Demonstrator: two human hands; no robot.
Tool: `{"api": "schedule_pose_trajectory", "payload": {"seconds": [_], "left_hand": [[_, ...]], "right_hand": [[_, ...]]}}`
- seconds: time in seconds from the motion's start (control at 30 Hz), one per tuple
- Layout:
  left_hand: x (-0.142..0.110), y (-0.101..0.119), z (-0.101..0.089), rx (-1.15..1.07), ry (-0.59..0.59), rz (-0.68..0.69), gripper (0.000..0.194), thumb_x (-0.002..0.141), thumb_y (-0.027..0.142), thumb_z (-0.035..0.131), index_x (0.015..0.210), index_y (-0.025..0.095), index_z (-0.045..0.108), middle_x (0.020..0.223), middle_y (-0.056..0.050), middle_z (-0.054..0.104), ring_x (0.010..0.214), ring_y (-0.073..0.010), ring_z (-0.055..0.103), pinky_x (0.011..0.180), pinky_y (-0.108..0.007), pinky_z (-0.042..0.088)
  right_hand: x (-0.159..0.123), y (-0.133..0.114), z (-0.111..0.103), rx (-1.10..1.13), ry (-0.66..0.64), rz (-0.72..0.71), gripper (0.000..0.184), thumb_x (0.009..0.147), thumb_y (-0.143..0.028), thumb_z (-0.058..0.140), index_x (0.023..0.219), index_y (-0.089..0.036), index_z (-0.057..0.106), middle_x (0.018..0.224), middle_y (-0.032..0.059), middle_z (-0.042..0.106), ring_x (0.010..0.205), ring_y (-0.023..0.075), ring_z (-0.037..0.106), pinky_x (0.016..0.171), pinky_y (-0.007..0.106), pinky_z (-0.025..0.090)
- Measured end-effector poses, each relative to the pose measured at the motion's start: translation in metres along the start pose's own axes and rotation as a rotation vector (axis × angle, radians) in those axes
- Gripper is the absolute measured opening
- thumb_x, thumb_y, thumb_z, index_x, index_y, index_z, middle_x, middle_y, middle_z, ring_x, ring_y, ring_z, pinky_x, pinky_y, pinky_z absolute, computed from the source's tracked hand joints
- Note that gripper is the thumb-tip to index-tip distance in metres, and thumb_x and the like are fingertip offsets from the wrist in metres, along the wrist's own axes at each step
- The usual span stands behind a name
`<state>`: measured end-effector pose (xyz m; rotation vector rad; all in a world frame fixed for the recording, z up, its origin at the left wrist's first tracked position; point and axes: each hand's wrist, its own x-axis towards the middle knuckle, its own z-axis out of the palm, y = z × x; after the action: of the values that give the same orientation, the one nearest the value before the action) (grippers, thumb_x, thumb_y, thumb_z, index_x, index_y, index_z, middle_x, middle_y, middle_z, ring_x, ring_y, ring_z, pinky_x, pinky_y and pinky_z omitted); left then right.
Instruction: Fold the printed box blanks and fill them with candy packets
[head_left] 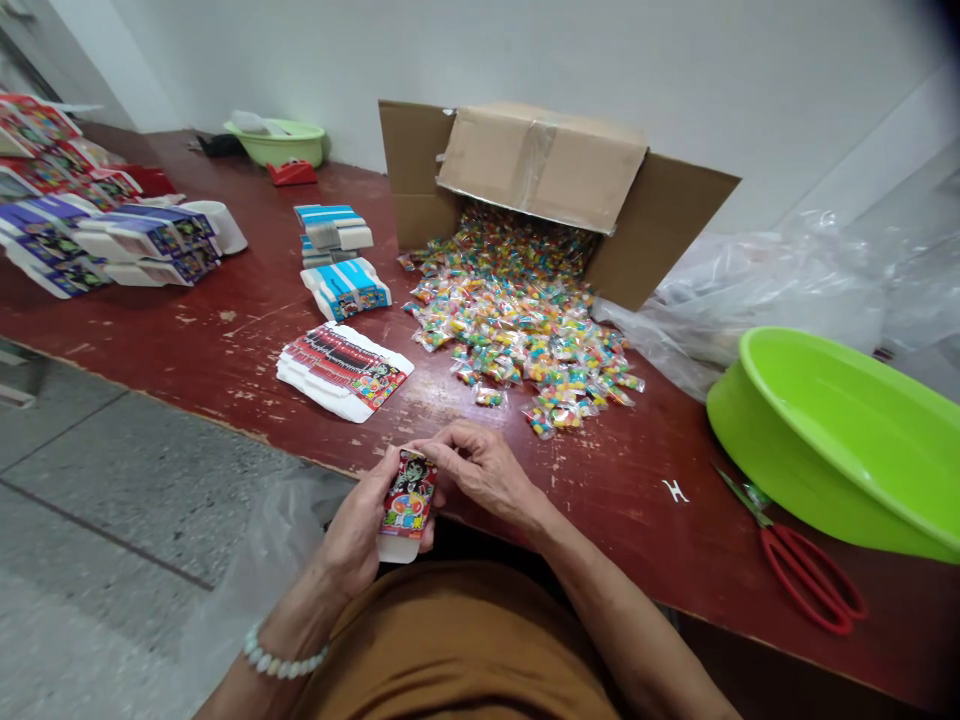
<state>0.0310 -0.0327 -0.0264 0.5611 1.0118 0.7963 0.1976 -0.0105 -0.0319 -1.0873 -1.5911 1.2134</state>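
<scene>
Curling around the sides, the left hand (356, 525) is holding a small red printed box (409, 497) between thumb and fingers, while the right hand (480, 468) is touching its top end with thumb and fingertips; whether these are pinching a flap, I cannot tell. The box is tilting at the near edge of the dark red table (225, 365), its white flap pointing toward the brown shirt (465, 640). Just beyond the hands, a stack of flat red cartons (341, 370) is lying near some blue cartons (346, 288). Wrapped candies (517, 330) are spilling from a tipped cardboard box (540, 165). Farther right, red-handled scissors (810, 575) are lying beside a bright green basin (832, 440). Purple cartons (150, 240) are standing well to the left.
</scene>
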Motion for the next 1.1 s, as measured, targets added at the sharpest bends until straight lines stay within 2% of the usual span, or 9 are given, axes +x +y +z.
{"api": "schedule_pose_trajectory", "payload": {"seconds": [0.1, 0.23, 0.37, 0.53, 0.63, 0.73, 0.83, 0.97, 1.1], "left_hand": [[0.003, -0.004, 0.002, 0.026, -0.005, 0.055, 0.046, 0.092, 0.062, 0.059, 0.098, 0.016, 0.066, 0.069, -0.004, 0.073, 0.042, -0.0161, 0.065, 0.041, -0.024, 0.050], [0.006, -0.007, 0.000, 0.068, -0.009, 0.089, 0.058, 0.086, 0.070, 0.061, 0.088, 0.013, 0.069, 0.069, -0.007, 0.074, 0.042, -0.0141, 0.063, 0.038, -0.021, 0.046], [0.006, -0.005, -0.002, 0.141, -0.016, 0.100, 0.063, 0.084, 0.074, 0.060, 0.098, 0.013, 0.071, 0.057, -0.005, 0.069, 0.035, -0.0128, 0.056, 0.031, -0.019, 0.036], [0.008, -0.006, 0.001, 0.139, 0.015, 0.168, 0.079, 0.081, 0.071, 0.066, 0.141, 0.021, 0.057, 0.066, -0.003, 0.073, 0.038, -0.0143, 0.060, 0.033, -0.019, 0.040], [0.012, -0.008, 0.004, 0.135, 0.019, 0.155, 0.078, 0.081, 0.072, 0.066, 0.141, 0.023, 0.057, 0.064, 0.000, 0.071, 0.038, -0.0147, 0.061, 0.035, -0.021, 0.044], [0.011, -0.012, 0.005, 0.113, 0.048, 0.134, 0.072, 0.079, 0.066, 0.072, 0.137, 0.025, 0.058, 0.067, 0.002, 0.070, 0.039, -0.0149, 0.061, 0.038, -0.023, 0.048], [0.004, -0.015, 0.002, 0.028, 0.035, 0.095, 0.062, 0.075, 0.048, 0.084, 0.127, 0.027, 0.058, 0.079, 0.000, 0.075, 0.054, -0.0183, 0.070, 0.053, -0.029, 0.058], [-0.010, -0.024, -0.017, -0.055, -0.037, -0.044, 0.045, 0.072, 0.036, 0.090, 0.108, 0.021, 0.067, 0.096, -0.008, 0.079, 0.083, -0.0228, 0.075, 0.073, -0.033, 0.060], [-0.020, -0.028, -0.057, 0.128, -0.017, -0.040, 0.036, 0.067, 0.038, 0.091, 0.090, 0.017, 0.072, 0.086, -0.008, 0.078, 0.076, -0.0203, 0.070, 0.071, -0.029, 0.056]], "right_hand": [[0.005, -0.001, 0.000, 0.120, -0.046, 0.109, 0.018, 0.088, -0.035, 0.067, 0.086, -0.018, 0.071, 0.089, 0.0035, 0.076, 0.053, 0.0101, 0.063, 0.053, 0.023, 0.049], [0.013, -0.006, -0.001, 0.190, -0.038, 0.218, 0.014, 0.083, -0.028, 0.069, 0.089, -0.015, 0.071, 0.071, 0.0013, 0.071, 0.047, 0.0109, 0.062, 0.047, 0.022, 0.045], [0.015, -0.006, -0.005, 0.275, -0.041, 0.276, 0.016, 0.081, -0.031, 0.072, 0.083, -0.016, 0.067, 0.070, 0.0012, 0.070, 0.048, 0.0114, 0.061, 0.047, 0.022, 0.044], [0.010, -0.006, -0.013, 0.086, -0.156, -0.026, 0.020, 0.093, -0.035, 0.063, 0.080, -0.020, 0.068, 0.092, 0.0027, 0.073, 0.075, 0.0141, 0.065, 0.071, 0.028, 0.052], [0.006, -0.010, -0.015, -0.235, -0.165, -0.202, 0.017, 0.095, -0.026, 0.059, 0.083, -0.021, 0.070, 0.100, 0.0042, 0.071, 0.088, 0.0167, 0.064, 0.083, 0.031, 0.050], [0.010, -0.007, -0.017, -0.427, -0.178, -0.256, 0.013, 0.094, -0.024, 0.062, 0.086, -0.020, 0.071, 0.098, 0.0049, 0.068, 0.088, 0.0170, 0.063, 0.082, 0.030, 0.049], [0.023, 0.007, -0.030, -0.493, -0.064, -0.157, 0.022, 0.100, -0.027, 0.056, 0.088, -0.018, 0.072, 0.092, 0.0050, 0.068, 0.086, 0.0168, 0.064, 0.082, 0.029, 0.048], [0.041, 0.029, -0.054, -0.923, 0.307, 0.169, 0.022, 0.099, -0.027, 0.058, 0.113, -0.016, 0.072, 0.116, 0.0163, 0.065, 0.106, 0.0268, 0.061, 0.089, 0.037, 0.048], [0.041, 0.038, -0.063, -1.120, 0.270, 0.276, 0.022, 0.095, -0.035, 0.065, 0.102, -0.015, 0.072, 0.118, 0.0206, 0.062, 0.110, 0.0328, 0.057, 0.087, 0.040, 0.047]]}}
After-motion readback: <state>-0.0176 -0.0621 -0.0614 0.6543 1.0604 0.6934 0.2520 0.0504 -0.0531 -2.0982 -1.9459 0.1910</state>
